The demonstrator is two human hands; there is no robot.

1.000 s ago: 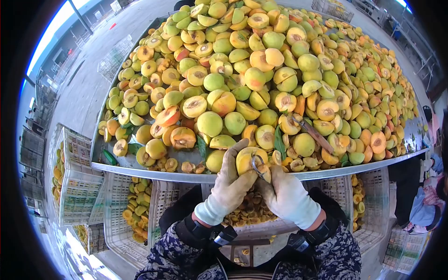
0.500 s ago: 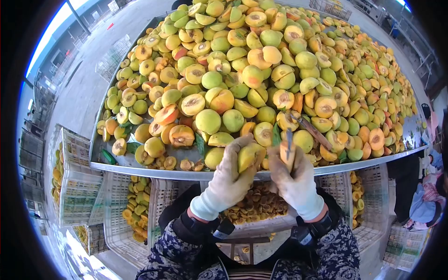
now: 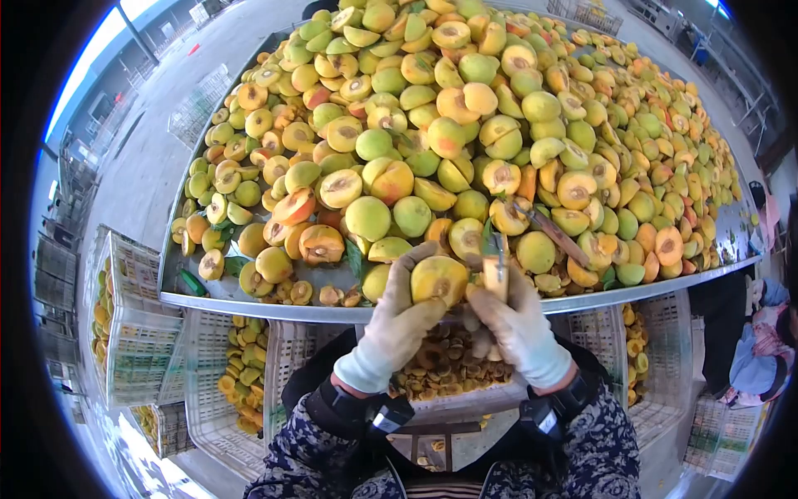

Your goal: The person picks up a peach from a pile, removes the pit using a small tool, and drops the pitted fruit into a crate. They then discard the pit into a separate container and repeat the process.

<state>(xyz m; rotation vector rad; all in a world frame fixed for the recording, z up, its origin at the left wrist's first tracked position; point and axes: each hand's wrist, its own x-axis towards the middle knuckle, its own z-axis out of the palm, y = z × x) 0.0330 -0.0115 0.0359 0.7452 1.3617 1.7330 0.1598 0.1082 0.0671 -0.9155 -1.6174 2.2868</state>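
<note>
My left hand [image 3: 395, 320], in a pale work glove, is closed around a yellow-green apricot [image 3: 439, 281], with a dark patch on the side facing me. Close beside it, my gloved right hand [image 3: 519, 323] grips a small knife [image 3: 496, 274] with a pale handle and a narrow metal blade pointing up and away. Both hands are over the front edge of the metal table [image 3: 349, 313]. Just beyond them rises a big heap of whole and cut apricots [image 3: 411, 166], many halves showing their pits.
A second tool with a brown wooden handle [image 3: 559, 237] lies on the heap. Beneath the edge, a container of brown pits and scraps [image 3: 453, 366] sits between white crates [image 3: 224, 391] with cut fruit. Another person [image 3: 752, 341] is at the far right.
My left hand has turned the apricot so its dark-marked side faces up toward me. The right hand has shifted slightly left and lower, and the blade now points more upright.
</note>
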